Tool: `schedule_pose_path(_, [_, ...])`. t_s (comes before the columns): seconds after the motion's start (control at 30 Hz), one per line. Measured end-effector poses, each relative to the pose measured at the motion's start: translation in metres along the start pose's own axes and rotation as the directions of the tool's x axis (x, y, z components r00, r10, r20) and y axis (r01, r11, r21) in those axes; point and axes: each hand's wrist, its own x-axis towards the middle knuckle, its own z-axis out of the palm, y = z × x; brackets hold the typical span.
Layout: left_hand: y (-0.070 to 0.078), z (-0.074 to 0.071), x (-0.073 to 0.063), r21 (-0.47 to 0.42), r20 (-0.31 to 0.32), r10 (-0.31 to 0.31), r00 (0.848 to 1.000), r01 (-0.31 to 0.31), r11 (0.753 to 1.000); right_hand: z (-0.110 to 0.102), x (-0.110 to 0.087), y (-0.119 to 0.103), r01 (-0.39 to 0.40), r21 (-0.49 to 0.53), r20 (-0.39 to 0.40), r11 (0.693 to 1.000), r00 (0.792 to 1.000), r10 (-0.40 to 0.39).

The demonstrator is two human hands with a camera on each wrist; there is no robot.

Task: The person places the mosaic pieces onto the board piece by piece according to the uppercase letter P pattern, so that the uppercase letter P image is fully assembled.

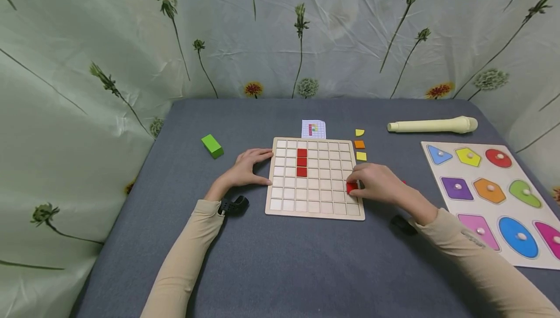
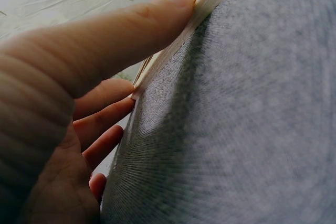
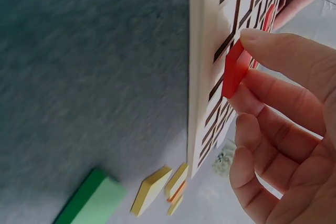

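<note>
A light wooden grid board [image 1: 315, 214] lies on the cloth, three red square tiles [image 1: 302, 162] stacked in one column of its cells. Along its left edge, my left hand [image 1: 246, 168] touches the side with thumb and fingertips, the fingers fairly straight. At the right edge, my right hand [image 1: 375, 181] pinches another red tile [image 3: 235, 72] between thumb and fingers. That tile is tilted against the board surface in the right wrist view, over the rightmost cells. A small card with a coloured grid pattern [image 1: 313, 129] lies at the board's far edge.
Right of the board lie a yellow quarter-round piece [image 1: 359, 132], an orange tile [image 1: 359, 144] and a yellow tile [image 1: 361, 156]. A green piece [image 3: 97, 198] is nearby. Farther right are a cream microphone-shaped object [image 1: 433, 125] and a shape puzzle board [image 1: 442, 182]. A green block [image 1: 212, 146] sits left.
</note>
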Motion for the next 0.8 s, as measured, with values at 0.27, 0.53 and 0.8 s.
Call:
schedule_pose_path(0.27, [0.0, 0.001, 0.001, 0.004, -0.011, -0.002, 1.0, 0.002, 1.0, 0.002, 0.016, -0.01, 0.033, 0.009, 0.007, 0.999, 0.999, -0.033])
schedule_pose_path(0.53, [0.001, 0.0, -0.001, -0.002, -0.002, -0.007, 1.0, 0.007, 1.0, 0.006, 0.032, -0.021, 0.084, 0.004, 0.006, 0.996, 0.996, -0.084])
schedule_pose_path(0.8, [0.001, 0.0, -0.001, 0.001, -0.002, -0.005, 1.0, 0.005, 1.0, 0.006, 0.046, -0.031, 0.086, -0.01, 0.034, 0.996, 0.996, -0.086])
